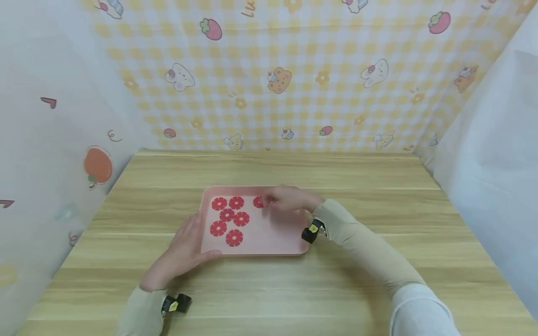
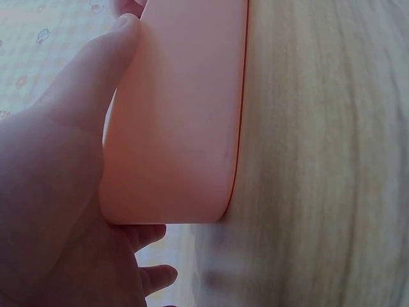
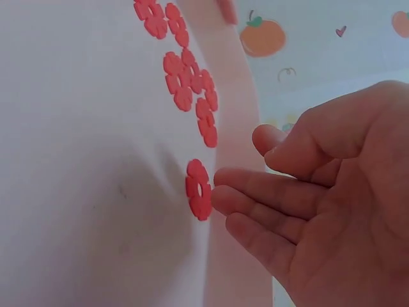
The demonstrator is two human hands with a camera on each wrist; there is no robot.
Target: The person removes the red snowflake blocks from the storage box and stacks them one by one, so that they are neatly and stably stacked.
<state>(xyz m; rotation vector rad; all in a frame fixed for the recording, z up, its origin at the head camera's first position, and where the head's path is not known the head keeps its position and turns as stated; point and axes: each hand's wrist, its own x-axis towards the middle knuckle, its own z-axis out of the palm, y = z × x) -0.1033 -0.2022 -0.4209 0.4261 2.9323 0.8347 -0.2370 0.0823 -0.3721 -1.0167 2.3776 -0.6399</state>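
A pink rectangular tray [image 1: 269,252] lies on the table, with several red flower-shaped discs [image 1: 234,238] inside, mostly grouped toward its left side. My left hand [image 1: 185,245] holds the tray's near left corner, its thumb along the front rim and its fingers down the outside of the left wall. Over the back of the tray is my right hand [image 1: 287,198], its fingers extended and fingertips right at a single red disc [image 3: 199,190]. That disc lies near the back wall, apart from the others, and the hand partly covers it in the head view.
The tray stands on a wood-grain table [image 1: 349,298]. Behind it rises a yellow checked cloth [image 1: 269,112] with cartoon prints, and pale printed sheets [image 1: 63,140] close off the sides. Each wrist carries a small black camera [image 1: 313,231].
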